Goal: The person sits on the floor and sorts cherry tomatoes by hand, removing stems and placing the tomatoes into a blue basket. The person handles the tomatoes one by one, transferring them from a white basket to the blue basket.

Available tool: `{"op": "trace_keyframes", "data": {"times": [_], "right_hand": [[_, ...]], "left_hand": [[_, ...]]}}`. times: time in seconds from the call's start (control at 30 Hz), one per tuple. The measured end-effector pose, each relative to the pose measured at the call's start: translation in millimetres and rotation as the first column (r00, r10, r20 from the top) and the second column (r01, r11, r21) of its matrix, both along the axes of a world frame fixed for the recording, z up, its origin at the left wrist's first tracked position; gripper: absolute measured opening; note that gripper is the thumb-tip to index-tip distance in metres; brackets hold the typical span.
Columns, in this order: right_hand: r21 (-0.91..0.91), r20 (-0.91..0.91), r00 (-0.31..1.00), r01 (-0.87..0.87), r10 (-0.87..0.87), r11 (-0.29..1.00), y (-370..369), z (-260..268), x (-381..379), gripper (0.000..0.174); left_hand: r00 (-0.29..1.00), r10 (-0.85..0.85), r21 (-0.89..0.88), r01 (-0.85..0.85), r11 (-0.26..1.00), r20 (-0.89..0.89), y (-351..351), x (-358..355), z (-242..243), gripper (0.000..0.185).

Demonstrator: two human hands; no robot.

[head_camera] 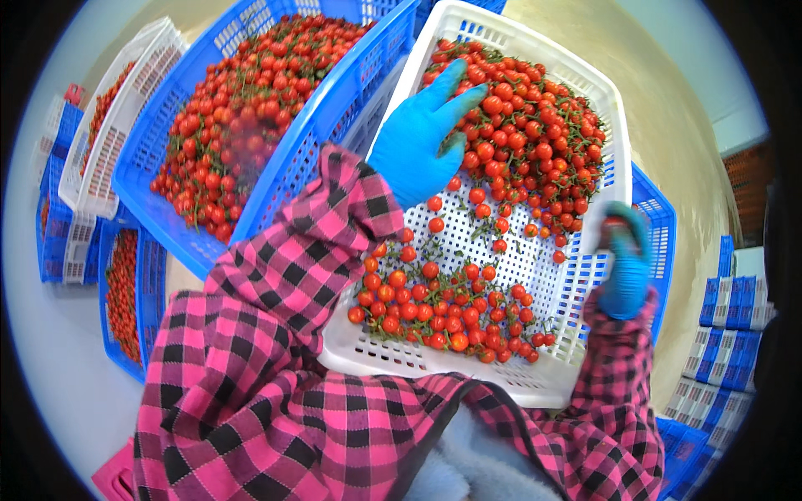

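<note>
A white perforated plastic crate lies before me, holding red cherry tomatoes with green stems. Its far part carries a large heap of tomatoes; a smaller group lies near the front wall. My left hand, in a blue glove, has its fingers spread at the left edge of the heap and grips nothing visible. At the crate's right rim, my right hand, also blue-gloved, is blurred with curled fingers. Something reddish shows between them, but whether it is held is unclear.
To the left stands a blue crate heaped with cherry tomatoes. Beyond it are a white crate and another blue crate, both with tomatoes. A blue crate shows beyond the right rim. Stacked crates stand far right.
</note>
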State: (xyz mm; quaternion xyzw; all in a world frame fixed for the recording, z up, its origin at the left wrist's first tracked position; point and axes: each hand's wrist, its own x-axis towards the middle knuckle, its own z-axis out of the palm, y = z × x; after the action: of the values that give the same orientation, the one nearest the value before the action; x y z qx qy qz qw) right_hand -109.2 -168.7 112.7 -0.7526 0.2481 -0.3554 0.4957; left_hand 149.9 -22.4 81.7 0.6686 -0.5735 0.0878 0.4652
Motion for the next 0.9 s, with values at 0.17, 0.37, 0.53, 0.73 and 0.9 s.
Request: {"op": "trace_keyframes", "data": {"times": [0.17,0.37,0.53,0.73,0.9], "right_hand": [[0.129,0.102,0.912,0.384,-0.397,0.914,-129.6,-23.7,-104.6,0.029],[0.421,-0.479,0.832,0.498,-0.281,0.758,-227.1,-172.1,-213.4,0.045],[0.133,-0.327,0.717,0.68,-0.616,0.721,-206.3,-123.6,-179.2,0.036],[-0.023,-0.364,0.93,-0.064,0.052,0.998,-76.8,-38.2,-20.7,0.022],[-0.248,-0.896,0.443,-0.539,0.021,0.805,-14.8,-88.8,64.4,0.041]], "left_hand": [[1.0,-0.009,0.049,0.008,0.999,0.021,-4.8,1.0,-10.3,0.051],[0.994,-0.061,0.1,0.052,0.994,0.089,-6.8,0.7,-16.1,0.044],[0.986,-0.104,0.181,0.08,0.98,0.127,-8.5,-0.3,-23.4,0.039],[0.96,-0.241,0.378,0.171,0.91,0.146,-9.1,-2.8,-26.1,0.038],[0.964,-0.26,0.443,0.208,0.872,0.058,-10.1,-6.5,-25.8,0.036]]}}
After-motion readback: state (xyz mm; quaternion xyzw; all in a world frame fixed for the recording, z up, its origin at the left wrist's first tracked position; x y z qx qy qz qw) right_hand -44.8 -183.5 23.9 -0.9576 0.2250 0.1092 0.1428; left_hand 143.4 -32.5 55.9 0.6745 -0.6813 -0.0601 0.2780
